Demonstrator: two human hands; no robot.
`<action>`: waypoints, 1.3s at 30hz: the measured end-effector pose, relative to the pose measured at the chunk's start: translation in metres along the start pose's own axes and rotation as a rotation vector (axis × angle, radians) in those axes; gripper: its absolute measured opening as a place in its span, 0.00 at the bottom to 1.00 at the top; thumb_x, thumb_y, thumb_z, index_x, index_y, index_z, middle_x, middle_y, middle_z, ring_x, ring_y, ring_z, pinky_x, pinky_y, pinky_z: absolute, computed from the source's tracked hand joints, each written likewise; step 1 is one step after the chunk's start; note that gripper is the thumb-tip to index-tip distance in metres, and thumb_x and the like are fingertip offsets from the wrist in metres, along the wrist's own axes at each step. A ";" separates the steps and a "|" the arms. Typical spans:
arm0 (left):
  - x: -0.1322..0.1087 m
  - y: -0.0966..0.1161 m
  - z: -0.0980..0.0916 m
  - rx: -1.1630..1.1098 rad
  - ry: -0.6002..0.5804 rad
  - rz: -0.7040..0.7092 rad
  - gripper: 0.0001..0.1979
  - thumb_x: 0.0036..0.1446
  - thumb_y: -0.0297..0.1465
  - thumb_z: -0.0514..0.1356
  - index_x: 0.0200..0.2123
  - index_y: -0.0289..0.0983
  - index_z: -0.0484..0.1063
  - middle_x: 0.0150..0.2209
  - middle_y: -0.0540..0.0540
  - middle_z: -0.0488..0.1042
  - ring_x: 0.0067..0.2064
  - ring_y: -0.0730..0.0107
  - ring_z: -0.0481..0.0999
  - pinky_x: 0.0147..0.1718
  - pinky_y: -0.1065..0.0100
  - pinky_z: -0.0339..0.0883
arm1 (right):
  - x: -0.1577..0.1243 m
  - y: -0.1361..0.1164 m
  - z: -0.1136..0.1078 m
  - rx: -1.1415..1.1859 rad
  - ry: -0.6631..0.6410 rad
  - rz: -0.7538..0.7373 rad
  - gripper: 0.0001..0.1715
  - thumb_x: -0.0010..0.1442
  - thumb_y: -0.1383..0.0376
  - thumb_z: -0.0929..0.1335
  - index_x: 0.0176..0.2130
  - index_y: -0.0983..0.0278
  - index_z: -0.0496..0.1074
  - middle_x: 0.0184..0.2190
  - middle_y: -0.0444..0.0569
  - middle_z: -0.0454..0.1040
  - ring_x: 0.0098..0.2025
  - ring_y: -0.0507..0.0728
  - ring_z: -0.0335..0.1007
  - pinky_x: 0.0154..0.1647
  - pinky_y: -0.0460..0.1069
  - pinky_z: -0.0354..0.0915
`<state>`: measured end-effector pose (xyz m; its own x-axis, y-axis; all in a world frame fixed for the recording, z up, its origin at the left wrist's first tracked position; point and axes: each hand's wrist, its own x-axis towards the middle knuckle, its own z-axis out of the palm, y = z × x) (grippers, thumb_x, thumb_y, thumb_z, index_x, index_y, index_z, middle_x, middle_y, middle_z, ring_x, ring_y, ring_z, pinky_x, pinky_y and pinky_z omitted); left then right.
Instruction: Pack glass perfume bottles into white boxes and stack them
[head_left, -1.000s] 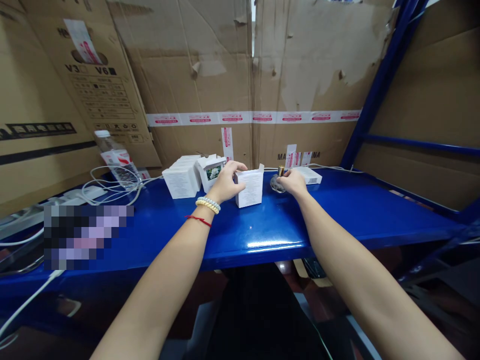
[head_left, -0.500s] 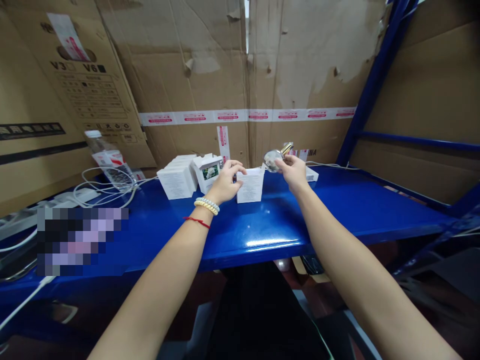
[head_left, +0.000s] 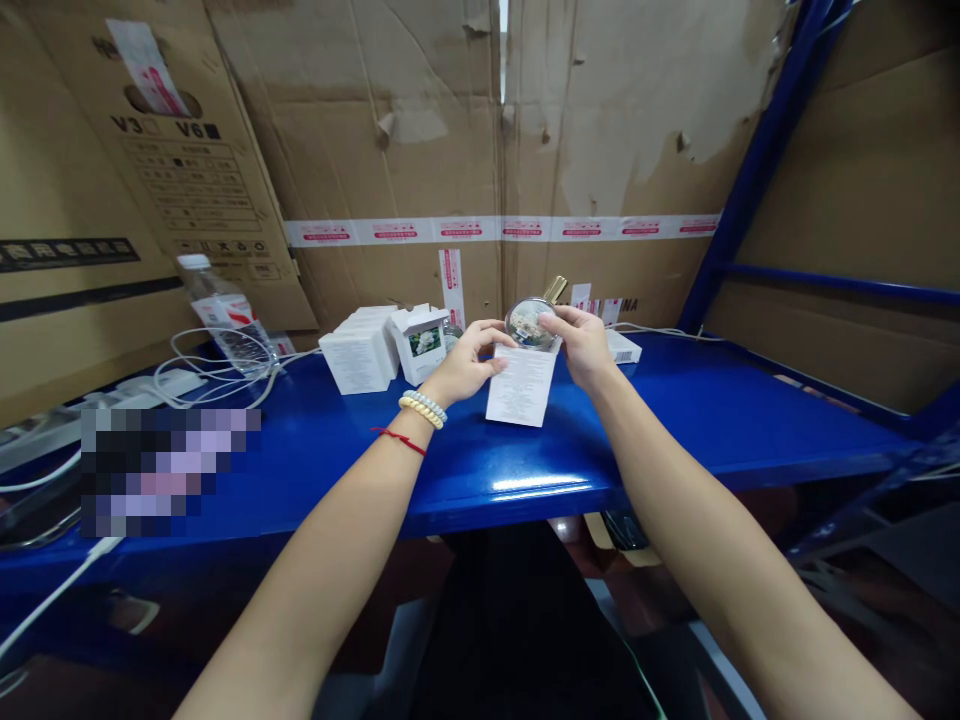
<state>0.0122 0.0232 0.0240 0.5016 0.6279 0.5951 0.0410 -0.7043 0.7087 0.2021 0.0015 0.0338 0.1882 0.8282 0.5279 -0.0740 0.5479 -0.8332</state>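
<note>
My right hand [head_left: 583, 345] pinches a round, clear glass bottle [head_left: 530, 322] with pale flowers showing on it and a gold cap [head_left: 556, 289] pointing up and right. The bottle is just above a small white box [head_left: 520, 387], its lower edge at the box's top; I cannot tell whether it is partly inside. My left hand [head_left: 478, 358] is closed on the upper left of that box, which tilts slightly over the blue shelf. Left of it stands another white box [head_left: 417, 343] with a white-flower picture and raised flaps.
Several white boxes [head_left: 356, 360] stand in a row at the left. Behind them are a water bottle [head_left: 229, 325] and looped white cables [head_left: 176, 365]. A flat white box [head_left: 624, 347] lies at the right. Cardboard [head_left: 390, 170] walls back the blue shelf [head_left: 697, 400].
My right hand has brought the round bottle left and down to the top of the white box. My left hand has moved right and taken hold of the box, which has shifted nearer and tilted.
</note>
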 end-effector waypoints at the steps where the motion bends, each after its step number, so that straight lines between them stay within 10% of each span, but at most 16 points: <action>1: 0.000 0.000 -0.001 -0.013 0.000 -0.002 0.10 0.48 0.23 0.62 0.35 0.37 0.74 0.53 0.42 0.63 0.57 0.60 0.66 0.55 0.55 0.62 | 0.000 0.000 0.000 0.019 0.007 0.022 0.21 0.39 0.56 0.75 0.32 0.65 0.74 0.30 0.46 0.76 0.32 0.52 0.69 0.36 0.49 0.65; 29: 0.001 0.000 0.013 0.154 0.097 -0.213 0.11 0.56 0.21 0.52 0.39 0.38 0.70 0.52 0.43 0.56 0.61 0.64 0.59 0.63 0.58 0.55 | 0.000 0.010 -0.004 -0.262 -0.129 0.170 0.16 0.40 0.58 0.73 0.25 0.67 0.72 0.22 0.45 0.70 0.25 0.51 0.62 0.28 0.48 0.57; 39: 0.002 -0.002 0.016 0.203 0.105 -0.203 0.11 0.56 0.22 0.53 0.40 0.38 0.71 0.52 0.42 0.57 0.62 0.63 0.56 0.64 0.57 0.54 | 0.000 0.015 -0.002 -0.158 -0.183 0.167 0.44 0.43 0.65 0.70 0.59 0.57 0.58 0.23 0.38 0.69 0.23 0.52 0.63 0.26 0.48 0.61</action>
<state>0.0266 0.0211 0.0177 0.3740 0.7857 0.4927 0.3081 -0.6063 0.7331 0.2032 0.0094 0.0209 0.0051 0.9207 0.3901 0.0674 0.3889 -0.9188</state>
